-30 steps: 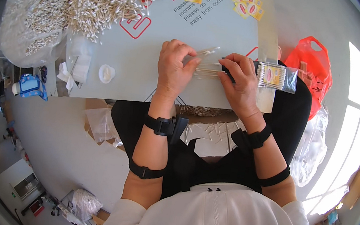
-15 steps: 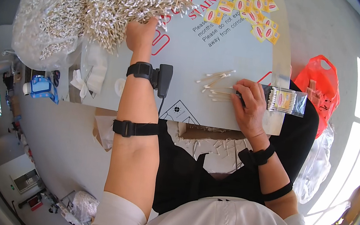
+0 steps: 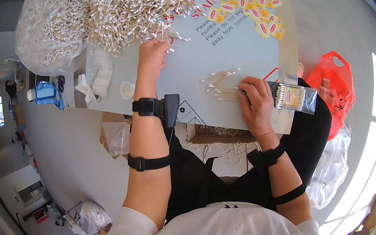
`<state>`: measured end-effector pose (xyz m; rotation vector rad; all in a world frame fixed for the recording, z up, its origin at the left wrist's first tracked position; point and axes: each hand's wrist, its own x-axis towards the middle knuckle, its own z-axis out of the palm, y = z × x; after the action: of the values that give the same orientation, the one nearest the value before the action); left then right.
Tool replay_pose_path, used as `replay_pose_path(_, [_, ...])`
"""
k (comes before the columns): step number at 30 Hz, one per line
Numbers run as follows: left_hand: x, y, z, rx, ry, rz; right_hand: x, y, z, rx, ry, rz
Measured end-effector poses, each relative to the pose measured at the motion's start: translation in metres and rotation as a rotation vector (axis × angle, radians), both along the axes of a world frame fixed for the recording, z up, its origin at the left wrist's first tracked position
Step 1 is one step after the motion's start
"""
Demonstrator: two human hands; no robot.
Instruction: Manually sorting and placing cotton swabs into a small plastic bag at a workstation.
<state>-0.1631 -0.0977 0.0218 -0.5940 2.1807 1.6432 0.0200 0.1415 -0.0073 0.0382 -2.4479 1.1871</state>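
Left hand (image 3: 153, 59): at the lower edge of my swab pile (image 3: 129, 7), fingers drawn together beside a few straying sticks; I cannot tell whether they pinch any.
Right hand (image 3: 258, 98): fingers and thumb curled over the right ends of the loose swabs (image 3: 227, 93); my knuckles hide whether they clamp.
Loose swabs: on the table (image 3: 189, 75) between my hands, some nearly level, others slanting above those.
Packet (image 3: 290, 98): clear, holding a swab row and a yellow card, just right of my right hand.
Touch: I judge a light pinch mid-stick best, sparing the cotton tips; gentle right-hand pressure should stop sticks rolling.
Edges: the packet's far end juts past the table's right side; the near edge passes beneath my left forearm.
Room: grey surface stretches between my hands; yellow cards (image 3: 252, 8) bound it above, and a white round lid (image 3: 127, 90) sits just left of my left forearm.
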Motion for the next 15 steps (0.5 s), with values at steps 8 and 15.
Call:
replay_pose_path(8, [0.031, 0.047, 0.010, -0.592, 0.320, -0.812, -0.002, -0.005, -0.003, -0.016, 0.004, 0.004])
replay_pose_path(15, [0.028, 0.057, 0.017, -0.673, 0.336, -0.675, -0.001, -0.005, -0.004, -0.035, 0.019, 0.004])
